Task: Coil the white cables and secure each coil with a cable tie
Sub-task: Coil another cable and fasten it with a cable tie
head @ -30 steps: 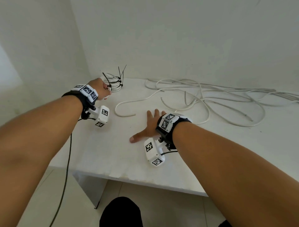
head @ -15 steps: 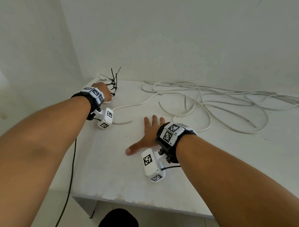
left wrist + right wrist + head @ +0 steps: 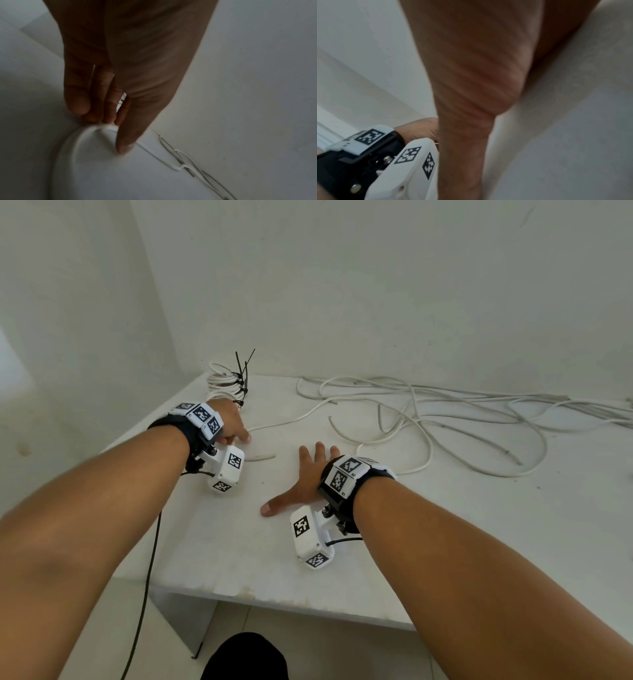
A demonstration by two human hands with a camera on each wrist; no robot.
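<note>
A loose white cable (image 3: 287, 421) snakes across the white table (image 3: 222, 559), and its near bend (image 3: 68, 142) lies under my left hand (image 3: 244, 435). In the left wrist view my left hand (image 3: 109, 121) pinches that bend between thumb and fingertips, right at the tabletop. My right hand (image 3: 305, 474) lies flat on the table with fingers spread and nothing in it. A finished coil (image 3: 222, 381) bound with black cable ties (image 3: 244, 371) sits in the far left corner. More loose white cables (image 3: 445, 419) lie tangled at the back right.
Walls close off the table at the back and on the left. The front edge (image 3: 274, 601) is chipped. A black lead (image 3: 150, 559) hangs off the left side. The left wrist camera (image 3: 412, 162) shows in the right wrist view.
My left hand has left the tied coil and come back toward me onto the loose cable's bend. The right hand has stayed flat on the table.
</note>
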